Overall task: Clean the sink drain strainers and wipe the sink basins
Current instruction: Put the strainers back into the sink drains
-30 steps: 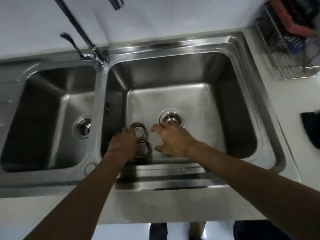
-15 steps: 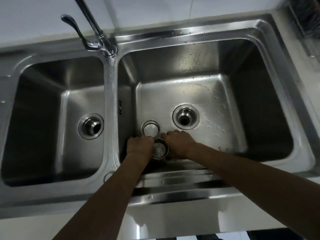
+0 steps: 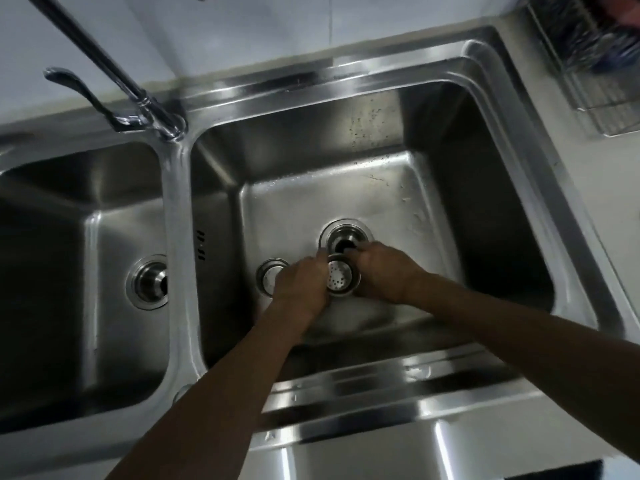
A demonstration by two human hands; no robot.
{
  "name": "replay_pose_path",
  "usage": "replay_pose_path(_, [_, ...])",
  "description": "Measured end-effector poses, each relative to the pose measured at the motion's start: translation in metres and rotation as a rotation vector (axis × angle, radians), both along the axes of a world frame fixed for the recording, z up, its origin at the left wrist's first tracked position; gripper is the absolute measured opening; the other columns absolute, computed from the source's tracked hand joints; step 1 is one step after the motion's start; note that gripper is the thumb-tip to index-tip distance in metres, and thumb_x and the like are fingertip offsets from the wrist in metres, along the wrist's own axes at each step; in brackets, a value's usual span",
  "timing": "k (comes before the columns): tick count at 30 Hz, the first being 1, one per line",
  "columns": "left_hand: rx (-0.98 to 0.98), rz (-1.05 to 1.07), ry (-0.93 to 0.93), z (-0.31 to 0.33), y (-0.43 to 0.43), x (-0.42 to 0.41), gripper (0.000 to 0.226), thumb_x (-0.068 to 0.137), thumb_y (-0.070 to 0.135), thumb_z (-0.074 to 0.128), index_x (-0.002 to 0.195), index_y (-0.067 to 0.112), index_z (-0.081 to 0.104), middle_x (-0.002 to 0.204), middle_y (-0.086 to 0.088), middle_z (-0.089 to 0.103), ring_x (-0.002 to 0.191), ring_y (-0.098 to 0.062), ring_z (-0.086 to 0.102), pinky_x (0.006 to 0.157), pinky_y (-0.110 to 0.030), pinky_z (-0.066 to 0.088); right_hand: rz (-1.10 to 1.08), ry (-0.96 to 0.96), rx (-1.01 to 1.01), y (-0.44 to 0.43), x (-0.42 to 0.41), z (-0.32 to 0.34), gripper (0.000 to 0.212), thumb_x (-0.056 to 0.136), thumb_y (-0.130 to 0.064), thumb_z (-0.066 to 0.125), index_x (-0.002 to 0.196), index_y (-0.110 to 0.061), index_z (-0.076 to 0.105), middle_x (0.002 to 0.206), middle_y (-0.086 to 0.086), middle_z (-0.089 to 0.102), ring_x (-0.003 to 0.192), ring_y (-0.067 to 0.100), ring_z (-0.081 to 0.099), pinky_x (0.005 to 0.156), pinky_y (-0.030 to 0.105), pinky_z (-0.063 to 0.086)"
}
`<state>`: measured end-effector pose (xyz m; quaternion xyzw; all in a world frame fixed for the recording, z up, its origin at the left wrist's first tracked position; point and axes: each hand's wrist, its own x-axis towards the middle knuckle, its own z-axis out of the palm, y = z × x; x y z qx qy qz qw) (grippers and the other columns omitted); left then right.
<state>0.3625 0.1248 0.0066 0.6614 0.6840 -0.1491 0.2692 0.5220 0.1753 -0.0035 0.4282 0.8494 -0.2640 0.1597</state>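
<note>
A perforated metal strainer [image 3: 341, 277] is held between two hands low in the right basin [image 3: 346, 188] of a stainless-steel double sink. It is gripped on one side by the left hand [image 3: 299, 284] and on the other by the right hand [image 3: 384, 271], with the fingers of both curled round its rim and its holed face turned up toward the camera. The strainer is held just in front of that basin's open drain [image 3: 346, 237], whose near edge is partly covered by the right hand. Whether the strainer is touching the basin floor cannot be told. A second strainer [image 3: 270, 275] is seen lying on the basin floor just to the left, partly hidden behind the left hand. Water droplets are scattered over the back wall and floor of the right basin. In the left basin [image 3: 86, 271], a second drain [image 3: 149, 282] is seen. A chrome faucet [image 3: 149, 105] is mounted at the back of the divider between the basins, and a wire dish rack [image 3: 588, 64], blurred, is seen at the upper right.
</note>
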Motion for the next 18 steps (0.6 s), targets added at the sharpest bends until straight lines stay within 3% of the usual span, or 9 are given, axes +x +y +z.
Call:
replay_pose_path(2, [0.092,-0.001,-0.025,-0.006,0.021,0.014,0.066,0.097,0.029,0.064,0.153,0.025,0.031,0.132,-0.011,0.062,0.120,-0.036,0.064,0.094,-0.045,0.050,-0.047,0.025,0.018,0.024,0.012,-0.007,0.069,0.086,-0.037,0.073,0.146,-0.018,0.046,0.142,0.011,0.054,0.125,0.031,0.056,0.104,0.041,0.047])
replay_pose_path(5, [0.134,0.068,-0.079,-0.017,0.049,0.019,0.073,0.088,0.048,0.075,0.148,0.030,0.038,0.128,-0.009,0.063,0.117,-0.034,0.065,0.093,-0.044,0.053,-0.057,0.035,0.003,0.052,0.017,-0.023,0.069,0.088,-0.038,0.071,0.148,-0.018,0.044,0.144,0.009,0.052,0.127,0.027,0.052,0.110,0.036,0.041])
replay_pose_path(8, [0.117,0.073,-0.031,-0.032,0.065,0.016,0.074,0.082,0.058,0.077,0.142,0.032,0.043,0.124,-0.006,0.067,0.117,-0.032,0.065,0.097,-0.043,0.046,-0.076,0.052,-0.024,0.067,0.016,-0.037,0.066,0.089,-0.032,0.069,0.147,-0.014,0.042,0.141,0.013,0.052,0.126,0.031,0.051,0.108,0.038,0.042])
replay_pose_path(12, [0.125,0.045,0.038,-0.047,0.067,0.011,0.073,0.080,0.069,0.070,0.140,0.033,0.046,0.121,-0.003,0.072,0.115,-0.029,0.068,0.100,-0.044,0.039,-0.082,0.091,-0.080,0.067,0.014,-0.046,0.079,0.084,-0.028,0.075,0.150,-0.007,0.037,0.138,0.018,0.048,0.124,0.035,0.052,0.106,0.040,0.044])
replay_pose_path(18, [0.131,0.011,0.069,-0.053,0.056,0.013,0.087,0.077,0.068,0.073,0.151,0.037,0.040,0.135,0.000,0.064,0.121,-0.027,0.064,0.103,-0.043,0.039,-0.019,0.057,-0.037,0.059,0.020,-0.052,0.082,0.090,-0.033,0.069,0.155,-0.006,0.029,0.143,0.019,0.041,0.127,0.037,0.044,0.105,0.044,0.043])
